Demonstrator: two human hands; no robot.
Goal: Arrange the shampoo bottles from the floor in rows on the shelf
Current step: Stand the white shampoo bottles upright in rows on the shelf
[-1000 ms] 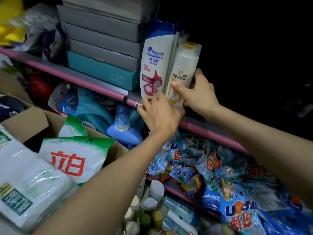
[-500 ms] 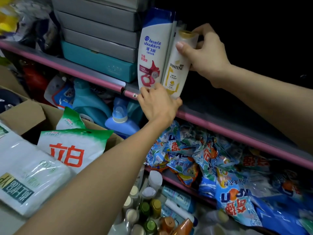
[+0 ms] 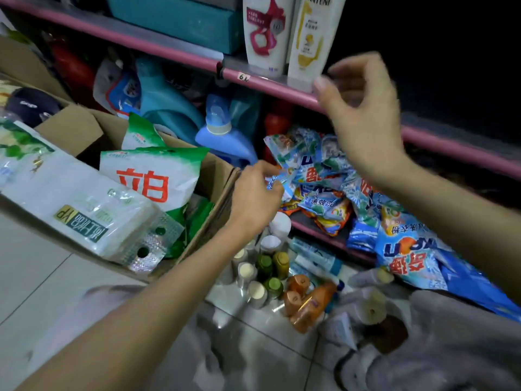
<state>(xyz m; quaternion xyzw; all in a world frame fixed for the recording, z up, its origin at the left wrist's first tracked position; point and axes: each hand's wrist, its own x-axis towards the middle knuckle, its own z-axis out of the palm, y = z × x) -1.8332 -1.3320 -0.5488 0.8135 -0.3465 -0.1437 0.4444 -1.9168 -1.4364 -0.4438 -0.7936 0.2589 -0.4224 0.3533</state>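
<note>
Two white shampoo bottles stand side by side on the pink-edged shelf (image 3: 282, 86): a Head & Shoulders bottle (image 3: 266, 35) on the left and a Pantene bottle (image 3: 313, 38) on the right. My right hand (image 3: 363, 114) hovers just below and right of the Pantene bottle, fingers loosely curled, holding nothing. My left hand (image 3: 253, 198) is lower, over the floor pile, fingers loosely curled and empty. On the floor stand several small bottles (image 3: 265, 272) with cream, green and yellow caps, and orange bottles (image 3: 307, 300) lie beside them.
An open cardboard box (image 3: 220, 176) at left holds green-and-white powder bags and a wrapped tissue pack (image 3: 84, 210). Blue detergent jugs (image 3: 222, 136) and blue sachet packs (image 3: 332, 176) crowd the lower shelves. A teal box (image 3: 180, 21) sits left of the shampoo bottles.
Both hands let go of the bottles on the shelf and dropped away. My left hand moved down toward the floor pile. The camera tilted downward.
</note>
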